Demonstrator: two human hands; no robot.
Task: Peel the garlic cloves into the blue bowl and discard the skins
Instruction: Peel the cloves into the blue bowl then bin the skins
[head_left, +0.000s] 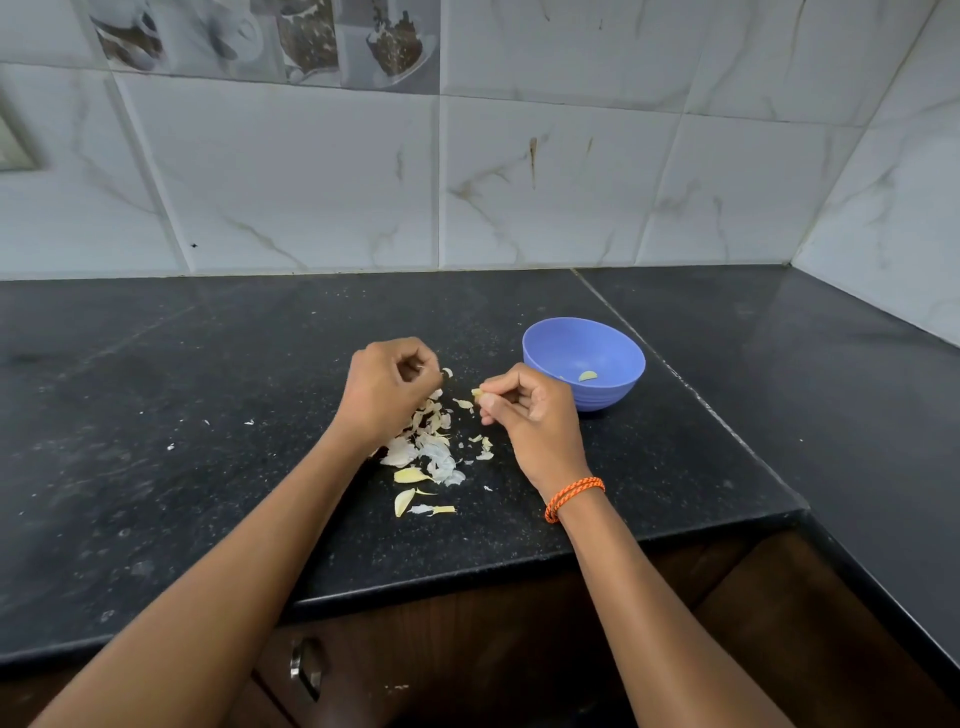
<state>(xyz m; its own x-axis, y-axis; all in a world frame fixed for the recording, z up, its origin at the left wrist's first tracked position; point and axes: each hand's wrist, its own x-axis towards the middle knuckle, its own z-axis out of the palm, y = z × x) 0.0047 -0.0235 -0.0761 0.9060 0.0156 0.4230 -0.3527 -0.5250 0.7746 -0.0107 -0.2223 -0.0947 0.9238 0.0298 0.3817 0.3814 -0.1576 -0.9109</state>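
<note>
Nearest me, papery white garlic skins litter the black stone surface; my left hand pinches a skin scrap, my right hand fingers pinch a pale clove; the round blue plastic bowl sits just far-right, nearer the right hand

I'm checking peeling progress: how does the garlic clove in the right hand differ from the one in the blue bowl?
The clove in the right hand, the pinched clove, is held above the black counter and mostly hidden by fingertips; the bowl clove lies loose and fully visible inside the blue bowl. The pinched clove looks yellowish; the bowl clove looks paler, greenish. Both are small.
</note>
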